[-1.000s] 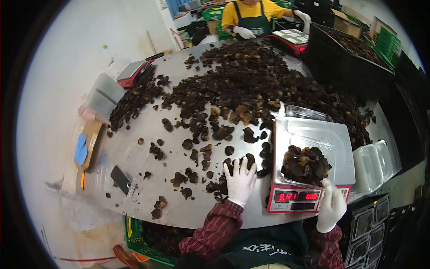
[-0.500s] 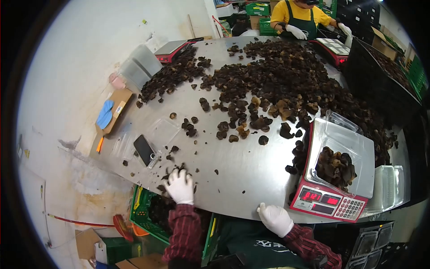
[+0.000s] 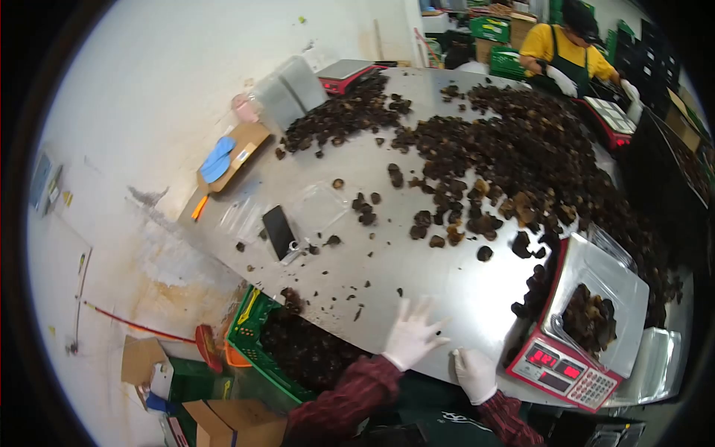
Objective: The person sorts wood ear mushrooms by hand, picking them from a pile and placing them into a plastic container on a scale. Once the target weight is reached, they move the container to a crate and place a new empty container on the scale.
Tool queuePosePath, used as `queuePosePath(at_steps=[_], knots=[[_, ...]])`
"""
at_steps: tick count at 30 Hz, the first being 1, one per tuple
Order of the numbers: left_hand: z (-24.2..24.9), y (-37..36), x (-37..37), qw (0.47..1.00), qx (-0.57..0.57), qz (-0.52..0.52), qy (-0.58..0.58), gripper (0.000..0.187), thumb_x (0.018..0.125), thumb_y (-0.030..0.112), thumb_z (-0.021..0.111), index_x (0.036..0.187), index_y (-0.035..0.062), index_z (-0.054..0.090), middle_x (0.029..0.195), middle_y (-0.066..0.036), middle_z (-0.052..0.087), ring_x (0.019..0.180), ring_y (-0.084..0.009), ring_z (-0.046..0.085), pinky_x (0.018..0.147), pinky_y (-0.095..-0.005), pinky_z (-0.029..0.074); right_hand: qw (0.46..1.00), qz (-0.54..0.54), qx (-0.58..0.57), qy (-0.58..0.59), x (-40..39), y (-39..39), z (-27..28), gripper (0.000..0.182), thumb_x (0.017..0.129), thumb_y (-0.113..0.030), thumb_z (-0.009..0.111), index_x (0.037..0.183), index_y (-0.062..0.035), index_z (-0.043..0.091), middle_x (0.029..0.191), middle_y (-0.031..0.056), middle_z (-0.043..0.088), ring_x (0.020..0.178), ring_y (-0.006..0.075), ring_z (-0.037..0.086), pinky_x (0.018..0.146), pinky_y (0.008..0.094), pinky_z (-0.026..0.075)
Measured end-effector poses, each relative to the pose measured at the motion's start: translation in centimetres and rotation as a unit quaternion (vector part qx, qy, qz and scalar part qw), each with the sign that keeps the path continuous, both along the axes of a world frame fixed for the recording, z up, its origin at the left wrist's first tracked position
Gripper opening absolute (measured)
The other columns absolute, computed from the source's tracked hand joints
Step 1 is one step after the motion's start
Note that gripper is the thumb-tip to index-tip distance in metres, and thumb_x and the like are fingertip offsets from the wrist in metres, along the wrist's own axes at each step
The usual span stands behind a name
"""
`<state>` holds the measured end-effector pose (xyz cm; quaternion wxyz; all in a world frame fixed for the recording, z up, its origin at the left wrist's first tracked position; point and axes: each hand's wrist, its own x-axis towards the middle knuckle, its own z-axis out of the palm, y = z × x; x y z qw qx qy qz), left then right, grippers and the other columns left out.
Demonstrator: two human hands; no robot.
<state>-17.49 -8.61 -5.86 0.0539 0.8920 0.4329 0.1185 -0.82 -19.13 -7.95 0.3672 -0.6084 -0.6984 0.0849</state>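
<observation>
My left hand [image 3: 413, 333], in a white glove, is open over the bare metal near the table's front edge. Its fingers are spread and a little blurred. A small dark bit shows by the fingertips. My right hand [image 3: 475, 375], also gloved, rests at the edge with its fingers curled in; nothing shows in it. To its right stands a red scale [image 3: 562, 370] with lit digits. On the scale lies a clear plastic tray [image 3: 555, 325] holding dark wood ear mushrooms [image 3: 588, 319]. Below the table's left front edge, a green crate [image 3: 246, 337] contains more mushrooms.
A large heap of wood ear mushrooms [image 3: 514, 160] covers the far table. A phone [image 3: 279, 232], clear lids [image 3: 319, 205] and a cardboard box [image 3: 242, 153] lie left. Clear trays [image 3: 652, 365] stand right. A co-worker [image 3: 570, 56] stands behind another scale [image 3: 614, 123].
My left hand has moved right, away from the mushroom scraps above the crate, and spread its fingers. My right hand stays closed at the edge. The whole view has shifted.
</observation>
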Motion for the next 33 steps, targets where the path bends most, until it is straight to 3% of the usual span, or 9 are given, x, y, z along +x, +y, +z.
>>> queuePosePath(at_steps=[4, 9, 11, 15, 20, 23, 25, 30, 33], knots=[[-0.9, 5.9, 0.8, 0.998, 0.026, 0.023, 0.061, 0.052, 0.091, 0.054, 0.043, 0.138, 0.0321, 0.044, 0.150, -0.018, 0.028, 0.137, -0.0346, 0.029, 0.109, -0.0577, 0.018, 0.999, -0.014, -0.036, 0.016, 0.2, -0.3, -0.3, 0.005, 0.085, -0.012, 0.063, 0.084, -0.0070, 0.063, 0.069, 0.0117, 0.058, 0.061, 0.0301, 0.059, 0.055, 0.0398, 0.047], [-2.1, 13.6, -7.4, 0.961, 0.031, 0.271, 0.038, 0.046, 0.096, 0.047, 0.037, 0.140, 0.0353, 0.040, 0.151, -0.014, 0.028, 0.140, -0.0280, 0.025, 0.112, -0.0542, 0.012, 0.996, -0.020, -0.077, 0.036, 0.3, -0.3, -0.2, 0.009, 0.087, -0.013, 0.061, 0.087, -0.0048, 0.065, 0.076, 0.0144, 0.063, 0.068, 0.0314, 0.062, 0.061, 0.0384, 0.049], [-2.0, 12.4, -10.9, 0.943, 0.034, 0.325, 0.064, 0.046, 0.095, 0.045, 0.039, 0.140, 0.0346, 0.041, 0.151, -0.011, 0.030, 0.140, -0.0281, 0.026, 0.113, -0.0536, 0.012, 0.999, -0.020, -0.012, 0.036, 0.2, -0.1, -0.8, 0.004, 0.084, -0.012, 0.063, 0.085, -0.0083, 0.063, 0.066, 0.0104, 0.056, 0.060, 0.0297, 0.058, 0.054, 0.0406, 0.046], [-3.5, 6.7, -19.7, 0.906, 0.060, 0.405, 0.106, 0.044, 0.097, 0.039, 0.039, 0.141, 0.0339, 0.040, 0.148, -0.009, 0.035, 0.137, -0.0286, 0.031, 0.111, -0.0557, 0.016, 0.999, -0.021, -0.020, 0.017, 0.4, -0.1, -0.9, 0.004, 0.084, -0.012, 0.063, 0.084, -0.0082, 0.062, 0.066, 0.0106, 0.055, 0.060, 0.0296, 0.057, 0.054, 0.0408, 0.045], [-1.2, 1.2, -24.8, 0.869, 0.042, 0.479, 0.120, 0.038, 0.092, 0.032, 0.052, 0.129, 0.0295, 0.054, 0.142, -0.005, 0.044, 0.132, -0.0283, 0.038, 0.107, -0.0596, 0.021, 0.999, -0.012, -0.015, 0.030, 0.3, 0.1, -0.2, 0.004, 0.084, -0.011, 0.062, 0.083, -0.0076, 0.061, 0.064, 0.0106, 0.052, 0.058, 0.0292, 0.055, 0.053, 0.0409, 0.044], [-0.4, 0.7, -23.7, 0.905, 0.111, 0.408, 0.039, 0.031, 0.089, 0.025, 0.058, 0.116, 0.0127, 0.064, 0.133, -0.010, 0.052, 0.126, -0.0299, 0.044, 0.106, -0.0481, 0.031, 0.999, -0.015, -0.008, 0.043, 0.1, 0.2, -0.4, 0.005, 0.083, -0.010, 0.063, 0.080, -0.0077, 0.061, 0.064, 0.0108, 0.052, 0.057, 0.0294, 0.055, 0.053, 0.0407, 0.044], [-0.4, 1.7, -20.1, 0.947, 0.108, 0.290, -0.083, 0.025, 0.084, 0.010, 0.063, 0.109, 0.0052, 0.067, 0.124, -0.017, 0.057, 0.117, -0.0350, 0.051, 0.102, -0.0424, 0.039, 0.999, -0.021, 0.013, 0.045, 0.1, 0.3, -0.3, 0.008, 0.082, -0.009, 0.064, 0.075, -0.0081, 0.060, 0.064, 0.0108, 0.053, 0.057, 0.0294, 0.055, 0.053, 0.0405, 0.045], [2.0, 8.8, -8.5, 0.975, -0.013, 0.104, -0.194, 0.040, 0.083, 0.020, 0.067, 0.123, 0.0150, 0.061, 0.134, -0.017, 0.049, 0.126, -0.0349, 0.043, 0.106, -0.0430, 0.035, 0.998, -0.019, -0.020, 0.055, 0.4, 0.3, 0.8, 0.009, 0.084, -0.014, 0.061, 0.076, -0.0095, 0.061, 0.062, 0.0092, 0.054, 0.058, 0.0279, 0.056, 0.053, 0.0388, 0.047], [1.5, 17.1, -4.2, 0.977, 0.021, 0.037, -0.209, 0.047, 0.083, 0.023, 0.068, 0.129, 0.0185, 0.056, 0.140, -0.018, 0.043, 0.129, -0.0370, 0.039, 0.107, -0.0450, 0.032, 0.996, -0.029, -0.062, 0.065, 0.4, 0.2, 0.8, 0.010, 0.085, -0.017, 0.060, 0.078, -0.0105, 0.063, 0.063, 0.0093, 0.056, 0.059, 0.0275, 0.059, 0.054, 0.0387, 0.048]])
